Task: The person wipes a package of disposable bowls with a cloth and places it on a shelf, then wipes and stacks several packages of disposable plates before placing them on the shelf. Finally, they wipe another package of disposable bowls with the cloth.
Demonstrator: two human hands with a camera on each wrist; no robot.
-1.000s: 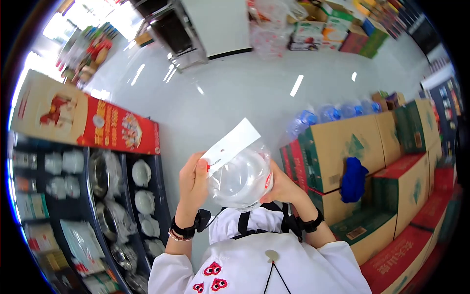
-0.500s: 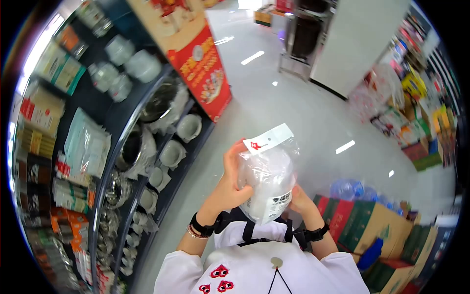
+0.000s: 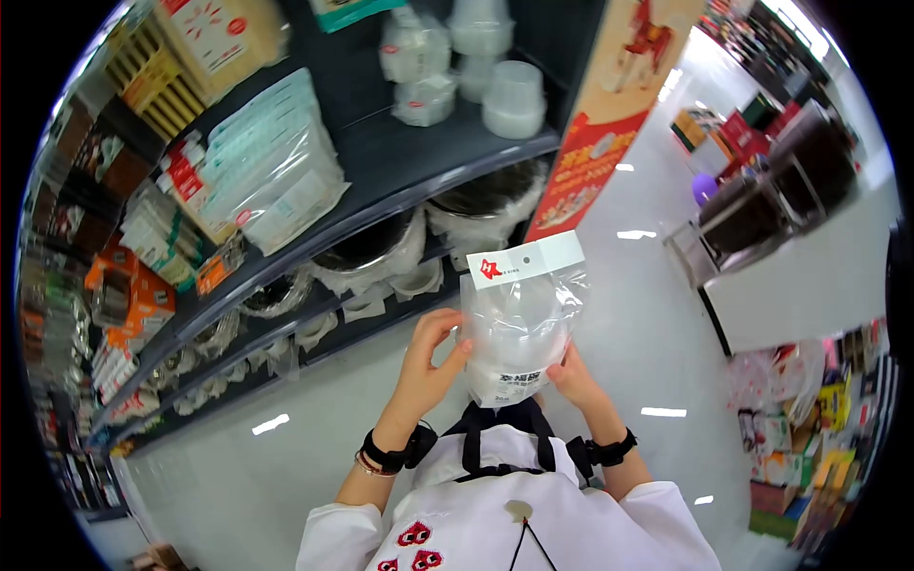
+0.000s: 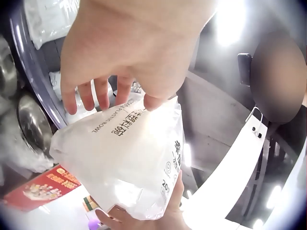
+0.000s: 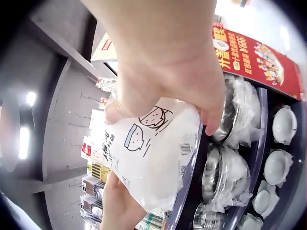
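Note:
A clear bag of white plastic bowls (image 3: 519, 328), with a white header card and printed lettering, is held up in front of the chest in the head view. My right hand (image 3: 579, 379) grips its right side, thumb in front and fingers partly hidden behind; in the right wrist view that hand (image 5: 165, 81) straddles the bag. At the left edge is my left hand (image 3: 426, 369), thumb and loosely extended fingers apart. From the left wrist, the left thumb (image 4: 154, 101) touches the printed bag (image 4: 120, 148), while the other fingers hang beside its edge.
Dark shelving (image 3: 381, 190) on the left holds flat plastic packs (image 3: 276, 171), stacked white bowls (image 3: 514, 100) and wrapped metal pans (image 3: 371, 252). A red and tan promotional panel (image 3: 609, 124) stands at the shelf end. Bagged and boxed goods (image 3: 795, 419) lie right of the grey floor (image 3: 638, 343).
My view has swung left toward the shelving, and the carton stack has left it. The bag has turned between my hands and now stands more upright; the left hand's hold has loosened.

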